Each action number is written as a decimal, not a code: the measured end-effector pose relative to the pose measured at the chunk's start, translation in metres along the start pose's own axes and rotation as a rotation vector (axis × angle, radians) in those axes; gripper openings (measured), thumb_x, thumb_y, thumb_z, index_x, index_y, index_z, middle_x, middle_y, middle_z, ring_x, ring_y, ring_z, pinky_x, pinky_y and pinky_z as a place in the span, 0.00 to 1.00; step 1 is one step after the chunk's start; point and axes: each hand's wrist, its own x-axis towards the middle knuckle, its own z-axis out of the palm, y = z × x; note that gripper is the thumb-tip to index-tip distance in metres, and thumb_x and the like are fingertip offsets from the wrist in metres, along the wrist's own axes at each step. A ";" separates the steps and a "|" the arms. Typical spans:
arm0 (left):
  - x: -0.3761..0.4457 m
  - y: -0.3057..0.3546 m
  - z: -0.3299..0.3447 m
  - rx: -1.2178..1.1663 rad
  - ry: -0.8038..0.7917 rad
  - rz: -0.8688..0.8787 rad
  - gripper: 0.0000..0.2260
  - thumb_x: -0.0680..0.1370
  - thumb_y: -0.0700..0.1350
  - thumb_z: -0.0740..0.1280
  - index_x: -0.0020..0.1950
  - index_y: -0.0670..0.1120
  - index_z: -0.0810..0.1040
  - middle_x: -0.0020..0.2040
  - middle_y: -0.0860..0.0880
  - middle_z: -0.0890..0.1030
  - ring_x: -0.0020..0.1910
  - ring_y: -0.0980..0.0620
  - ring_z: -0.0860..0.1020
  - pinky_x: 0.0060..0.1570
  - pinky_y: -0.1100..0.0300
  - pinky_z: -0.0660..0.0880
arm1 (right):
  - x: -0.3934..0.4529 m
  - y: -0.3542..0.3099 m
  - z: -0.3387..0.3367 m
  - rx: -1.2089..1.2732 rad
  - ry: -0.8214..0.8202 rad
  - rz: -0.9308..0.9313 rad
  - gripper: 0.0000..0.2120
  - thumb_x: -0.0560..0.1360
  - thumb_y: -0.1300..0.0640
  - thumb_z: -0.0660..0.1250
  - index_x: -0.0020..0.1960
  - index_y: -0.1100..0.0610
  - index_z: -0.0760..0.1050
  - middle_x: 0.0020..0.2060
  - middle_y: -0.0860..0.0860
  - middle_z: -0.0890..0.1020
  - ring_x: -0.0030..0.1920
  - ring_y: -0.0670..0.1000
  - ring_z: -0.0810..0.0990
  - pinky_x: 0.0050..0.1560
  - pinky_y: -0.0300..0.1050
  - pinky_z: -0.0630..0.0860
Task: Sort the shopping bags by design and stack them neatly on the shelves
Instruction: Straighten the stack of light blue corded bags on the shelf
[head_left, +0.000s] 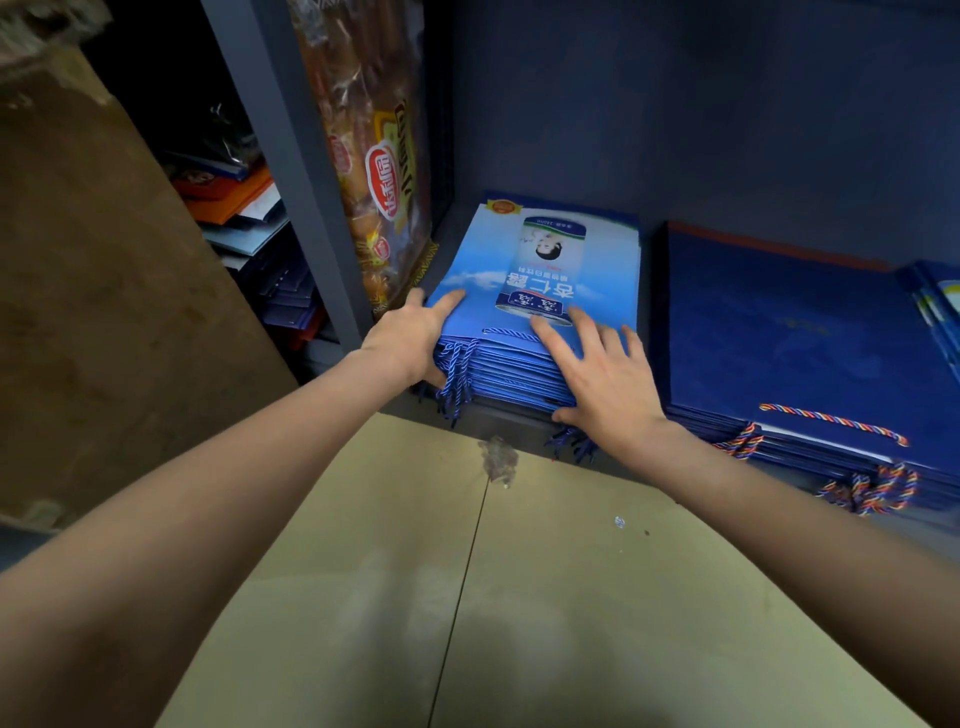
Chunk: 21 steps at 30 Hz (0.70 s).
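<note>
A stack of light blue shopping bags (519, 249) printed with a drink can lies flat on the dark shelf (519, 415), its blue rope handles hanging over the front edge. My left hand (415, 338) grips the stack's front left corner, fingers on top and thumb under the edge. My right hand (602, 374) lies flat with spread fingers on the stack's front right part. Right of it sits a stack of dark blue bags (789, 338) with multicoloured rope handles.
A tall orange snack-print bag (374, 171) leans upright against the shelf post at the left. More light blue bags (940, 296) show at the far right. Mixed bags (249, 228) pile in the left compartment. A cardboard box (467, 571) lies below my arms.
</note>
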 end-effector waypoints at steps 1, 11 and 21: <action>0.000 -0.002 -0.002 -0.017 -0.012 0.020 0.49 0.68 0.45 0.77 0.77 0.55 0.46 0.72 0.39 0.57 0.63 0.35 0.70 0.62 0.46 0.69 | 0.000 0.001 -0.002 0.012 -0.004 -0.010 0.48 0.70 0.43 0.71 0.76 0.47 0.41 0.74 0.57 0.53 0.70 0.60 0.60 0.70 0.56 0.56; 0.012 -0.010 -0.025 -0.245 -0.338 0.087 0.50 0.69 0.45 0.76 0.77 0.53 0.41 0.76 0.46 0.57 0.72 0.46 0.61 0.69 0.55 0.61 | -0.020 0.068 -0.026 0.504 -0.353 -0.036 0.49 0.66 0.52 0.77 0.76 0.47 0.49 0.75 0.53 0.52 0.74 0.56 0.56 0.71 0.47 0.58; 0.029 0.000 -0.029 0.042 -0.251 0.074 0.49 0.67 0.48 0.78 0.78 0.53 0.48 0.73 0.42 0.64 0.67 0.42 0.68 0.62 0.53 0.69 | -0.017 0.076 -0.020 0.747 -0.234 0.160 0.37 0.68 0.53 0.76 0.73 0.51 0.64 0.70 0.53 0.69 0.69 0.55 0.68 0.68 0.45 0.64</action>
